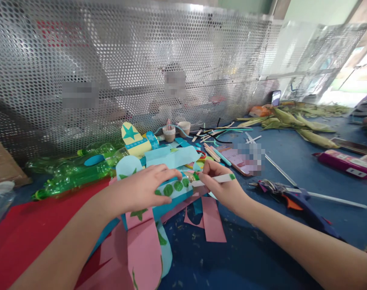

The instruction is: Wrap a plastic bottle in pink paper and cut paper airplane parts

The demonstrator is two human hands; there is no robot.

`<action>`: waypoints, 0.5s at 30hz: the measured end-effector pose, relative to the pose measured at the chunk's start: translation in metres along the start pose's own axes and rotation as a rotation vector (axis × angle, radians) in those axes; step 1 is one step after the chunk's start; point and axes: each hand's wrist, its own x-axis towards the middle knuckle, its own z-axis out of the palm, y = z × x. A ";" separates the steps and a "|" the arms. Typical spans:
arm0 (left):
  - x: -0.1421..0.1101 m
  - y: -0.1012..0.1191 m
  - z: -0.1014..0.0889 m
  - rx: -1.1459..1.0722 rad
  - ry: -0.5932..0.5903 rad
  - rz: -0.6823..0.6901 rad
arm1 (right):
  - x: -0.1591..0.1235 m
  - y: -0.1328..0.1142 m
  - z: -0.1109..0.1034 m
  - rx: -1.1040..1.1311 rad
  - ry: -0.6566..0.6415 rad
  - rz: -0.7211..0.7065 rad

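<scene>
A toy airplane (174, 203) made of blue and pink paper lies before me, with green dots along a pale strip and green stars on its parts. Across its body lies my left hand (141, 187), thumb on the near side and fingers over the top, holding it. My right hand (221, 187) grips a white marker (222, 178) with a green end, its tip near the last green dot. A clear bottle neck shows partly at the plane's front. Pink paper scraps (213, 219) lie just below the hands.
Behind are green plastic bottles (77, 181), a yellow paper plane (138, 145), small cups (169, 133) and a perforated metal screen (126, 60). To the right lie a phone (239, 161), glue gun (304, 201), glue sticks, purple case (347, 163) and corn husks (283, 119). Red paper (23, 233) lies left.
</scene>
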 end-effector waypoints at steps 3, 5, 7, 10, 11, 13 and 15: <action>0.000 -0.001 0.001 -0.001 0.002 0.006 | 0.000 0.001 0.000 -0.006 0.006 -0.003; -0.001 -0.001 0.001 0.002 0.003 0.008 | 0.000 0.001 0.000 0.003 0.012 0.001; -0.001 -0.002 0.001 0.009 0.004 0.005 | 0.000 0.000 0.000 0.013 0.020 0.003; 0.000 -0.002 0.001 0.012 0.008 0.005 | 0.000 -0.001 0.001 0.032 0.035 0.012; -0.001 -0.002 0.001 0.010 0.015 0.007 | 0.000 -0.001 0.000 0.043 0.043 0.015; -0.002 0.000 0.000 0.001 0.026 -0.003 | 0.000 -0.001 0.000 0.075 0.075 0.018; -0.005 0.002 -0.002 -0.019 0.027 -0.036 | 0.001 0.000 -0.002 0.113 0.131 0.010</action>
